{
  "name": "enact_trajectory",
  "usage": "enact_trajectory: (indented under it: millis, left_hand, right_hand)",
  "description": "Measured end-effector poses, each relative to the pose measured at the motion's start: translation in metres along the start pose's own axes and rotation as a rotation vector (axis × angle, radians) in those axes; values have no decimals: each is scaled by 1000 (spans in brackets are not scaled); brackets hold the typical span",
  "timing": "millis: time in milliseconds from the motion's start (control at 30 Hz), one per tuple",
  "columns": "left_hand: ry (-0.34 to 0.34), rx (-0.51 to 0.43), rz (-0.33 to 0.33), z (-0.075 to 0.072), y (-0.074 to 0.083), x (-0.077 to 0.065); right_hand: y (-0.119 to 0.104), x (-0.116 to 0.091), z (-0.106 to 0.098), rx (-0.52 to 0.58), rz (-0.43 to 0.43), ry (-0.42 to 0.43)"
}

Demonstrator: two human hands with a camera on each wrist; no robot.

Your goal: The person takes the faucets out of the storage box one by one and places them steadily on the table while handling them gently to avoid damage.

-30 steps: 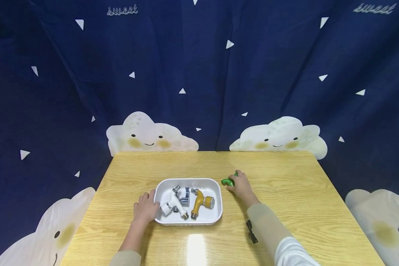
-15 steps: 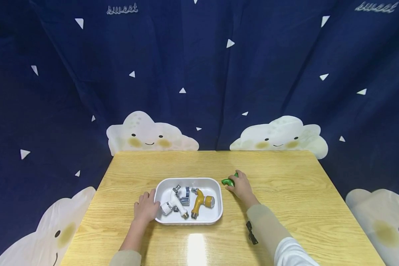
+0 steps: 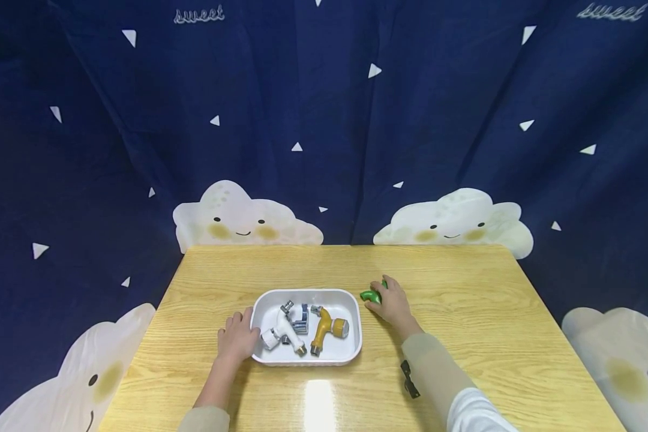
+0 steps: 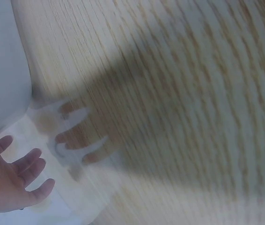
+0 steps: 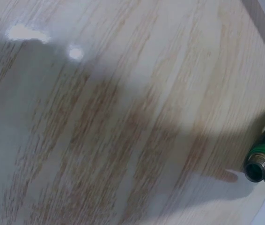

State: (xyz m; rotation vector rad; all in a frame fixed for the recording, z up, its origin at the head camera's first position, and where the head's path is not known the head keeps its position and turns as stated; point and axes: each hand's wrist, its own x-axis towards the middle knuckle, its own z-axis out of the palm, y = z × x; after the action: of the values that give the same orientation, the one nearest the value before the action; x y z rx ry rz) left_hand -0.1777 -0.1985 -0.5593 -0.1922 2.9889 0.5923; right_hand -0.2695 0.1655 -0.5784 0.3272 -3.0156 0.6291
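A white plastic tray (image 3: pixel 305 362) stands left of the table's middle. In it lie a white tap (image 3: pixel 284 326), a yellow tap (image 3: pixel 322 327) and a chrome piece (image 3: pixel 300 326) partly hidden by the white tap. My left hand (image 3: pixel 239 337) rests at the tray's left end, thumb over the rim; its fingers (image 4: pixel 34 159) look spread and relaxed in the left wrist view. Beyond the tray's right end, my right hand (image 3: pixel 393 303) grips a green tap (image 3: pixel 371 296) between thumb and fingers. Its threaded metal end (image 5: pixel 258 167) shows at the right wrist view's edge.
The tray stands on a light wood-grain table (image 3: pixel 464 318). Behind the table hangs a dark blue curtain (image 3: pixel 324 120) with printed clouds and white triangles. A black strap or clip (image 3: pixel 408 379) sits at the right forearm.
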Motion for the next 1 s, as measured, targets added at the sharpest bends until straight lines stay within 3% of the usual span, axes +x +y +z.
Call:
enact_trajectory:
  millis: [367,667,833,1000]
  left_hand:
    - [5,4,3,2,-1,1]
    - [7,4,2,3,-2,2]
    - [5,0,1,2,-2,2]
    - [5,-1,0,2,-1,1]
  right_hand:
    - [-11,6,-12,33,-20,64]
    - [-29,10,-23,46,-153,165]
    - [-46,7,-31,56,-211,173]
    - [-65,3,-38,30,-226,123]
